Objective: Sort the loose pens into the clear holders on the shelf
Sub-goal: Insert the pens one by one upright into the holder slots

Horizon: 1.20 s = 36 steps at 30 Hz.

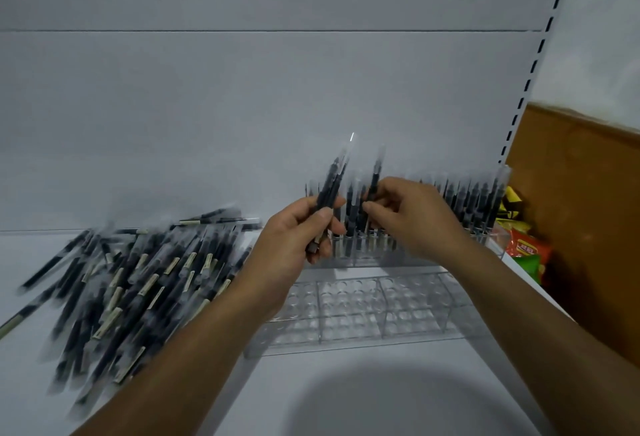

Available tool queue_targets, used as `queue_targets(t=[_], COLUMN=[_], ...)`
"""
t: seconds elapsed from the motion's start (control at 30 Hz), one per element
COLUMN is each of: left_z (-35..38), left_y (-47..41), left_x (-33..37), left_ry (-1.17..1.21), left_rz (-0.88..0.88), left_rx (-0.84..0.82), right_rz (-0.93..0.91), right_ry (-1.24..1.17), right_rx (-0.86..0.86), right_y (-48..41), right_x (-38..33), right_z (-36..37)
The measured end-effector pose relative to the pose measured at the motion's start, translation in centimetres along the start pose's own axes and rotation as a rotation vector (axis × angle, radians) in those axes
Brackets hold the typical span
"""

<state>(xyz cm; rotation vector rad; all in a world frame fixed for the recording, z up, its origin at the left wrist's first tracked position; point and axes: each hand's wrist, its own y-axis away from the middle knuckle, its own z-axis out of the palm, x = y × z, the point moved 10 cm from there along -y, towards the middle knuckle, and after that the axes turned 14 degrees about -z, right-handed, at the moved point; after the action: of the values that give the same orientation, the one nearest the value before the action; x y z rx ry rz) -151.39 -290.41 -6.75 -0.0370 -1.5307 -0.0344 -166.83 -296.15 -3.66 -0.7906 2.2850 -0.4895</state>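
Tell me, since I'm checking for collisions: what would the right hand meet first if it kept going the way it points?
Probably the row of standing pens in the holder; the right hand, pinching one pen, points toward them. Depth is unclear.

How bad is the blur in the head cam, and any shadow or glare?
Head view: loose pens smeared by motion blur, labels unreadable; both hands fairly sharp; dark rounded shadow on the shelf bottom centre; tiny glint on a held pen's tip; shelf upright bowed by wide-angle.

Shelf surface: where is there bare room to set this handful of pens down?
The white shelf is bare in front of the clear plastic slotted holder, between the forearms. Left is crowded by the heap of loose black pens; right holds colourful snack packets.
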Motion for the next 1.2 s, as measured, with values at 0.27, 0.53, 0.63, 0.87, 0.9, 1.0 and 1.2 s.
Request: queue_targets(t=[0.27,0.53,0.63,0.87,0.9,1.0,1.2], left_z=[0.1,0.1,0.2,0.3,0.3,0.6,1.2], left_y=[0.1,0.1,0.1,0.1,0.2,0.2,0.2], left_x=[0.0,0.0,-0.1,-0.1,-0.1,-0.2,-0.1], left_ry=[-0.009,-0.011,-0.026,-0.052,-0.057,-0.075,-0.108], left_rz=[-0.003,-0.009,-0.013,-0.014,-0.016,-0.022,-0.029], left_rx=[-0.007,-0.008,-0.014,-0.012,-0.014,-0.028,-0.056], right_rz=[-0.016,-0.029,-0.022,0.013,0.019,0.025,0.063], right_ry=[0.144,0.161,0.176,0.275,0.289,0.262,-0.596], right_rx=[-0.141,-0.088,-0.068,-0.143,-0.152,-0.154,-0.029], right_y=[0.1,0.0,-0.1,0.4,0.5,0.9,1.9], right_x=[0.1,-0.1,0.0,0.4,0.4,0.4,-2.0], right_z=[1.7,1.3,1.3,1.8,1.6,0.7,0.4])
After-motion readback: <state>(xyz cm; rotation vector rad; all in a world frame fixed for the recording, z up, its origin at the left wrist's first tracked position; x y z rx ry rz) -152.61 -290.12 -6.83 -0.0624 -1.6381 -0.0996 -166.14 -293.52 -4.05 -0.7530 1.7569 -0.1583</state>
